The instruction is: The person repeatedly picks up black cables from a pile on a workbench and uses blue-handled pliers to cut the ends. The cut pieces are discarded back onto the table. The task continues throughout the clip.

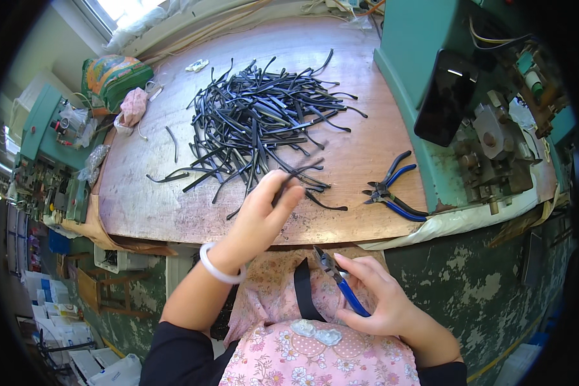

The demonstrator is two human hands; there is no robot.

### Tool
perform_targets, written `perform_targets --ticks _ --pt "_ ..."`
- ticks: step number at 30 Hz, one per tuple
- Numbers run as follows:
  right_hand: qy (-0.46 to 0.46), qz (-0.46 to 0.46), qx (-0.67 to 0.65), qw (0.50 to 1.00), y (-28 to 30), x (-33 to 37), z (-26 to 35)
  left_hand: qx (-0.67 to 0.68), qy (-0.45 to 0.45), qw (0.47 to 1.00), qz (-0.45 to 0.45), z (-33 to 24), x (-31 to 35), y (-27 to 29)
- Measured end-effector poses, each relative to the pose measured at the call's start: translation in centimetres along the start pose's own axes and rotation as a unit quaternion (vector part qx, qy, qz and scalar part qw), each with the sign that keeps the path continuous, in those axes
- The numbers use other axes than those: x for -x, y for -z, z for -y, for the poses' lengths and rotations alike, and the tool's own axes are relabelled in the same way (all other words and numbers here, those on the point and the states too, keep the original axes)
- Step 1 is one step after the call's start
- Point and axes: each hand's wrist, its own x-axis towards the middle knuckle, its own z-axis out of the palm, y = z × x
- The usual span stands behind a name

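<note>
A big heap of black eyeglass temples (pixel 257 109) lies on the worktable (pixel 141 212). My left hand (pixel 267 209), with a white bangle at its wrist, is at the near edge of the heap. Its fingers are closed on one dark eyeglass temple (pixel 305 167), whose curved end sticks out to the right; the rest is hidden by the fingers. In front of my apron, just off the table edge, my right hand (pixel 383 296) grips blue-handled cutting pliers (pixel 342 280), jaws pointing up and left. A second pair of blue-handled cutting pliers (pixel 389 193) lies spread on the table to the right.
At the right stands a green machine (pixel 399 83) with a black phone (pixel 445 96) on its side and metal parts below. A patterned green bag (pixel 116 80) and a pink cloth pouch (pixel 133 107) sit at the far left. Another green machine (pixel 45 128) is beyond the left edge.
</note>
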Motion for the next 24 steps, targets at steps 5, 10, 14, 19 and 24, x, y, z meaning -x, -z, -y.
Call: perform_targets --ticks 5,10,14,19,24 --pt "0.038 -0.006 0.031 0.999 -0.1 0.3 -0.1 -0.455 -0.245 0.854 0.052 3.5 -2.4 0.3" --pt "0.073 -0.034 0.043 0.996 0.0 0.3 -0.5 -0.273 -0.225 0.935 -0.017 3.0 -2.4 0.1" --pt "0.093 -0.104 0.171 0.975 0.1 -0.6 -0.6 0.239 0.04 0.969 0.045 -0.6 -0.5 0.0" --pt "0.144 -0.067 0.288 0.944 0.7 -1.3 0.5 0.45 0.151 0.873 0.113 -2.5 1.2 0.5" --pt "0.166 -0.05 0.34 0.924 0.9 -1.5 1.2 0.53 0.149 0.824 0.135 -2.3 1.6 0.5"
